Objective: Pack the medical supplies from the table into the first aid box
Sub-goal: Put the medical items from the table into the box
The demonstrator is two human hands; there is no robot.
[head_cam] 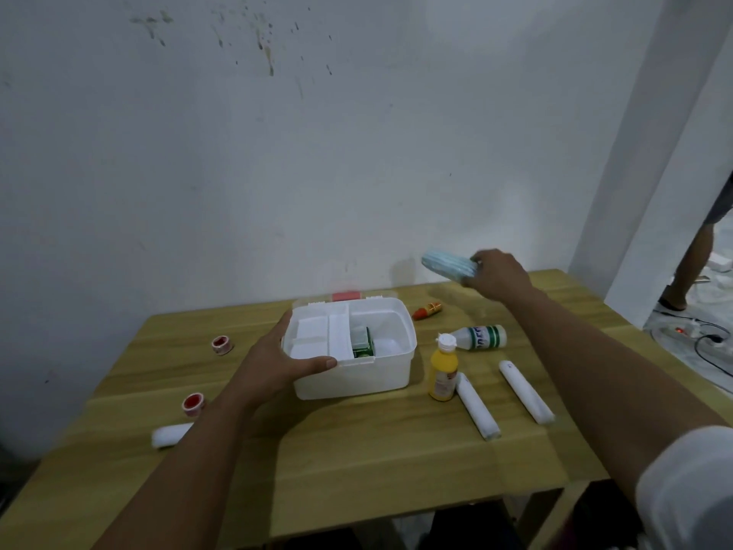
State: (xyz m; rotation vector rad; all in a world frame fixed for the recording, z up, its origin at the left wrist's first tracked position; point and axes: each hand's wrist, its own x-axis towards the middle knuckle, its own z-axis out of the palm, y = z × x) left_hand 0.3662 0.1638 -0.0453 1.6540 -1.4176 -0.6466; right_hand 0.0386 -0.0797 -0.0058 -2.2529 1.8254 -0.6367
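Note:
The white first aid box [357,381] stands open in the middle of the wooden table [357,450], with a white tray insert and a green box [363,345] inside. My left hand [277,365] grips the box's front left corner. My right hand [497,273] is raised above the table's far right, shut on a stack of light blue face masks [448,265]. On the table lie a yellow bottle [443,371], a white bottle [482,337], two white bandage rolls [477,406] [525,392], a third roll [171,434], two red tape rolls [222,345] [193,404] and a small red-orange tube [427,310].
A white wall rises right behind the table. To the right is a doorway where another person's leg [692,252] stands, with cables and a power strip [690,329] on the floor. The table's front edge is close to me.

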